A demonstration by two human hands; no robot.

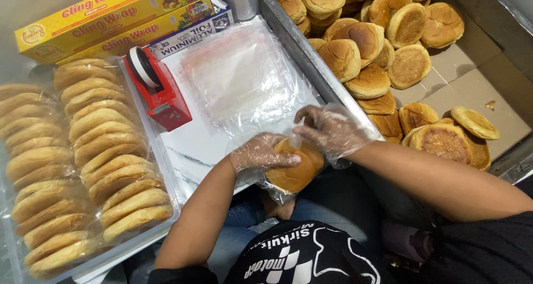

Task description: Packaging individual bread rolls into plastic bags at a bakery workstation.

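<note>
A: Item one, nearest me: what do the hands have?

B: I log the left hand (261,152), in a thin clear glove, clasped over the top of a bun (294,170). The right hand (331,130), gloved the same, pinches the mouth of the clear bag (277,192) that wraps the bun. Bun and bag hang just off the near edge of the white marble counter (194,151), over my lap.

A: Item two, left side?

B: A clear tray (161,173) along the counter's left edge, holding two rows of bagged buns (111,151) stood on edge, packed touching.

A: Item three, middle of the counter?

B: A stack of flat clear bags (241,76), lying just beyond the hands. Beside it, toward the tray, a red tape dispenser (158,90) with its roll at the far end.

A: Item four, right side?

B: A metal bin (311,62) lined with brown cardboard, its long rim touching the counter's right edge. Loose unwrapped buns (366,45) are heaped at its far corner and thin out toward the near end.

A: Item five, far edge?

B: Two long yellow wrap boxes (111,15) stacked at the far left corner, a blue and white foil box (191,31) just beside them, and a shiny metal cylinder (242,0) next along; I cannot tell what it is
</note>
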